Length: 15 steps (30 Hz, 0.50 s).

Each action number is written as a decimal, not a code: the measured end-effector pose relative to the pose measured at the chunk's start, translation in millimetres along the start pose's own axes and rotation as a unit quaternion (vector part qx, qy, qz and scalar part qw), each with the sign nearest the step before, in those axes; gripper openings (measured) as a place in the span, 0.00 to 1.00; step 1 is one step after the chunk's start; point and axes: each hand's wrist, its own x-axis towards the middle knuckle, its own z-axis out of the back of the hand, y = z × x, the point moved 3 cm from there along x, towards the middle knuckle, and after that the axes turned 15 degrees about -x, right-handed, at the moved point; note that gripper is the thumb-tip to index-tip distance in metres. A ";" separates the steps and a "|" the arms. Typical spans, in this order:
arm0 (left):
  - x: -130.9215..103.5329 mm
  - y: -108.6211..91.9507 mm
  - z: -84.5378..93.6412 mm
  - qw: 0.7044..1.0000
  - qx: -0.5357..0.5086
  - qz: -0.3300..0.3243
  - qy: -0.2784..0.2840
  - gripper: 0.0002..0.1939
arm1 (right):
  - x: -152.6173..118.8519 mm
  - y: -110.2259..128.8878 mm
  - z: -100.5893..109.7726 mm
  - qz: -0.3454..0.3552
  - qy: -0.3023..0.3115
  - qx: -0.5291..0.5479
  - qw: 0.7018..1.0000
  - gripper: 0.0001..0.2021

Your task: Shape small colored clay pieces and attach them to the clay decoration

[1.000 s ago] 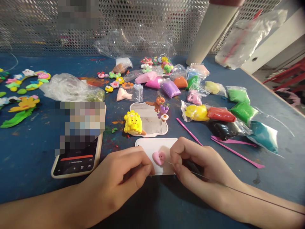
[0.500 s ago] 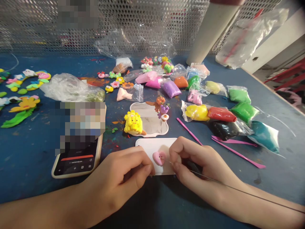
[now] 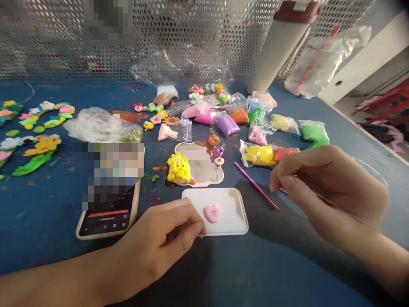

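Note:
A pink clay heart [image 3: 212, 213] with two dark eyes and a small snout lies on a white board [image 3: 230, 213]. My left hand [image 3: 172, 226] is closed at the board's near-left edge, thumb against the curled fingers; what they pinch, if anything, is too small to make out. Raised to the right of the board, my right hand [image 3: 332, 187] is closed in a pinch on a thin wire [image 3: 340, 209] that trails back over the wrist. Behind the board, a small mirror frame [image 3: 204, 184] carries a yellow clay lion [image 3: 179, 168] and other clay figures.
A phone [image 3: 108, 217] lies left of my left hand. Pink modelling tools [image 3: 255, 185] and bags of coloured clay, such as the purple bag [image 3: 227, 125], lie to the right and behind. A bottle [image 3: 275, 51] stands near the perforated metal screen [image 3: 191, 30].
My right hand has lifted away from the pink heart, moving right and up with the wire. My left hand stays at the board's edge. The view has shifted slightly.

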 end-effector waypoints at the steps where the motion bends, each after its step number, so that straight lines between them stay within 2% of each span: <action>1: -0.4 0.0 -0.2 1.000 -0.001 -0.004 0.000 0.12 | 4.5 -3.9 3.5 0.047 -0.008 -0.068 0.997 0.10; 3: -1.7 1.2 -1.3 1.000 -0.005 -0.007 0.011 0.11 | 11.9 -12.1 4.7 0.118 0.021 -0.180 0.976 0.09; 5: -3.4 3.0 -2.8 1.000 -0.015 -0.014 0.019 0.08 | 16.2 -19.1 2.7 0.160 0.053 -0.232 0.958 0.07; 11: -8.8 2.0 -5.2 0.996 -0.037 -0.079 0.019 0.04 | 14.0 -25.3 -6.1 0.215 0.119 -0.268 0.932 0.09; 15: -11.0 -4.4 -2.7 0.993 0.034 -0.107 0.020 0.13 | 12.9 -28.9 -6.8 0.222 0.146 -0.276 0.924 0.08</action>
